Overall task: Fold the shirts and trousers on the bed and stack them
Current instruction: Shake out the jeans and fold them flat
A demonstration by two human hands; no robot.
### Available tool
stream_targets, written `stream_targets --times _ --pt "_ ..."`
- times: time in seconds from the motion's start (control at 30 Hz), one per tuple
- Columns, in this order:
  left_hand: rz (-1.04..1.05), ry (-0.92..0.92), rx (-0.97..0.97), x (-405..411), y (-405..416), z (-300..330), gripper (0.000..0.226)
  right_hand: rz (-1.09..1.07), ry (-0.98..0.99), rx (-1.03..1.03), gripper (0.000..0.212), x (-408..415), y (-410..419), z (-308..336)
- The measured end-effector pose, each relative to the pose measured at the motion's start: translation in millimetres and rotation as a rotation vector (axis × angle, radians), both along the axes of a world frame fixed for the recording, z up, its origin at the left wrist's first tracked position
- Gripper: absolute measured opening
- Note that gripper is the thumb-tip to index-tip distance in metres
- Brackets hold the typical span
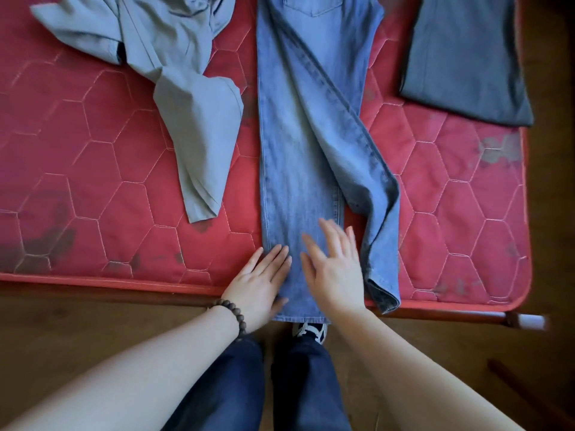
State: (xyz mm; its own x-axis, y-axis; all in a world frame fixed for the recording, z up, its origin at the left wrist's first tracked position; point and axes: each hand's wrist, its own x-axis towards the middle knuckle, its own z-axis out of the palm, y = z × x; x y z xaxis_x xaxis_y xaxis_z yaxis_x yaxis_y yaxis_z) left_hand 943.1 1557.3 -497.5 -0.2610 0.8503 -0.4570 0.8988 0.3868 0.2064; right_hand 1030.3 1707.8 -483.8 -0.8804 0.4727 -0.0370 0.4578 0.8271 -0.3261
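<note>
**Bed contents: three garments, two hands on the jeans**

1. Bed, red quilted mattress (102,169) with pale hexagon stitching and several dark stains; a wooden frame edge runs along the near side. No writing or brand mark can be read on it.

2. Light blue denim jeans (298,126), centre of the mattress, laid lengthwise from far to near. A back pocket shows at the far end. One leg lies straight, its hem hanging over the near edge; the other leg angles out to the right, its hem at the near right. No label legible.

3. Pale grey-blue short-sleeved shirt (174,76), far left of the jeans, crumpled and unfolded, with one part trailing toward the near side. It lies just beside the jeans. No print visible.

4. Dark grey folded garment (466,57), far right, lying flat as a neat rectangle, apart from the jeans.

5. Left hand (259,287), fingers straight and together, resting flat on the left edge of the straight jeans leg near its hem. A brown beaded bracelet (231,314) sits on the wrist.

6. Right hand (334,269), fingers spread and straight, palm down over the same leg, slightly blurred; holding nothing.

7. Below the hands: the person's dark blue trousers (258,384), one black-and-white shoe (311,331), and a brown wooden floor (77,321).
</note>
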Motion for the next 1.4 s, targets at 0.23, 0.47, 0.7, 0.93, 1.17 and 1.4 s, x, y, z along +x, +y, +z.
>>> stream_targets --times 0.23,0.47,0.7,0.93,1.17,1.4 --pt "0.168 -0.04 0.144 -14.7 46.8 7.9 0.058 -0.703 -0.542 -0.332 0.078 12.3 70.9 27.3" --pt "0.194 -0.031 0.205 -30.2 53.4 25.5 0.059 -0.549 -0.004 -0.178 0.024 34.5 57.1 51.5" --pt "0.356 0.028 0.165 -36.0 33.0 21.0 0.068 0.188 -0.042 -0.226 0.034 44.4 -37.6 57.7" --pt "0.436 -0.097 0.037 -26.6 14.3 -2.3 0.059 -0.068 -0.245 -0.288 0.027 48.7 -23.2 24.6" --pt "0.589 -0.206 0.157 -16.0 16.5 -0.8 0.059 -0.565 -0.308 -0.569 0.054 33.6 11.8 3.1" --pt "1.062 -0.481 0.047 3.6 21.3 0.1 0.037 -0.607 -0.398 -0.635 0.026 31.6 -2.2 -7.5"
